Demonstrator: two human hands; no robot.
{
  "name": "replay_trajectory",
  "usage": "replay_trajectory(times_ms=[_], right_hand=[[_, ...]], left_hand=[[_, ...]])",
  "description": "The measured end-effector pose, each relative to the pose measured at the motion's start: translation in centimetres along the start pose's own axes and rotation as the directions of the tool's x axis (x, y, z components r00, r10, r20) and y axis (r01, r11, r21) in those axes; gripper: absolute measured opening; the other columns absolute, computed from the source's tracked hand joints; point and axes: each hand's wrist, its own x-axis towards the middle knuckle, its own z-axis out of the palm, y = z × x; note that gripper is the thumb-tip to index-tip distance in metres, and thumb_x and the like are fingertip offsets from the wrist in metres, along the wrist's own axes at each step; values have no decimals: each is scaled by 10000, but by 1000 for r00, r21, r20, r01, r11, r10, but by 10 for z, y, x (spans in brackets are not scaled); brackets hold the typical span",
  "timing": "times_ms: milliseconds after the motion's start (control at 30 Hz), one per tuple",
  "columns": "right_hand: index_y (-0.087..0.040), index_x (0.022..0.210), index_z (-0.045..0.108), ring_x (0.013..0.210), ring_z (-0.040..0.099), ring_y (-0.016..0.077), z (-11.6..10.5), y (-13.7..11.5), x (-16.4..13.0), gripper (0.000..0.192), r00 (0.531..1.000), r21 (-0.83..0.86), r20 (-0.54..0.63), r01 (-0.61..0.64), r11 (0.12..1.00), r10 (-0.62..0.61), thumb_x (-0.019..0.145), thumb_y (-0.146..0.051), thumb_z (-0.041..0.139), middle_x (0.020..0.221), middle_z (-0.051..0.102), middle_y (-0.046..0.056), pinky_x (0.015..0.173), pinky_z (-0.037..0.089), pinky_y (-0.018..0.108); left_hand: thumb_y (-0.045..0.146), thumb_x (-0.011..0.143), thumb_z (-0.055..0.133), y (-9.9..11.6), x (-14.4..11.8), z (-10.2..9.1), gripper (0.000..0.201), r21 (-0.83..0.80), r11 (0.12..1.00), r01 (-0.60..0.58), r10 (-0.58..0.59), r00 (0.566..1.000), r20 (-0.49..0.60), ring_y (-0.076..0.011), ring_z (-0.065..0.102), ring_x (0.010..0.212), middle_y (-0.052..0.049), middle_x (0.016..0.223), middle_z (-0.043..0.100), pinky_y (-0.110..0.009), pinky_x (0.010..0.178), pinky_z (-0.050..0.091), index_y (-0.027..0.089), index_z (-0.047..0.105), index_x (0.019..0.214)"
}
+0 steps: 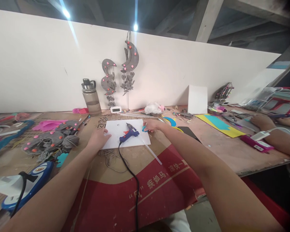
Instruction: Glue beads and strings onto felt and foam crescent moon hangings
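A blue plastic glue gun (129, 135) with a black cord (131, 180) lies on a white rectangular board (116, 135). The red-and-tan cardboard sheet (159, 187) carries pale lettering. Grey felt moon hangings (129, 61) bear pink dots; a flat paper sheet (219, 125) is yellow and turquoise.

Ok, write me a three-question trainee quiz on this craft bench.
1. True or false: the blue glue gun lies on the white board.
2. What is the right hand gripping? A) a teal piece B) the water bottle C) a glue stick
3. Fill in: the left hand rests on the board's ____ edge.

Key: 1 true. 2 A, a small teal piece at the board's right edge; the water bottle stands by the wall and the glue stick lies loose. 3 left.
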Motion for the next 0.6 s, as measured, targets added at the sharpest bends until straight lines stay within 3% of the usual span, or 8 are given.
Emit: replay_trajectory(times_ms=[200,333,500,600], right_hand=[[-156,982,581,479,512,51,1,13,-9,229,998,48,-58,8,999,-5,787,-163,703,706,644,-18,478,425,155],[-147,1040,591,527,561,69,-10,34,-6,252,989,77,-134,-45,996,55,810,-193,683,730,670,10,515,453,162],[-140,1115,599,652,607,113,-25,58,3,315,969,41,-195,-148,988,154,832,-250,680,885,692,78,576,495,209],[-149,1165,594,871,640,169,-27,63,8,317,967,6,-184,-180,984,178,897,-318,612,1086,652,97,747,552,321]], left_hand=[[390,806,553,-1,1,2,408,-9,1000,-6,6,1000,-8,-289,608,1084,-170,1150,660,-356,899,460,131,634,1110],[395,803,553,-1,0,2,396,1,1000,-3,3,1000,-21,-291,615,1068,-159,1145,664,-355,881,469,143,639,1095],[402,812,547,0,0,2,413,2,1000,7,-7,1000,-1,-291,607,1072,-167,1159,652,-361,894,463,139,636,1117],[405,807,554,-1,1,3,418,11,1000,-5,5,1000,-15,-289,606,1068,-165,1149,653,-361,898,462,140,642,1117]])
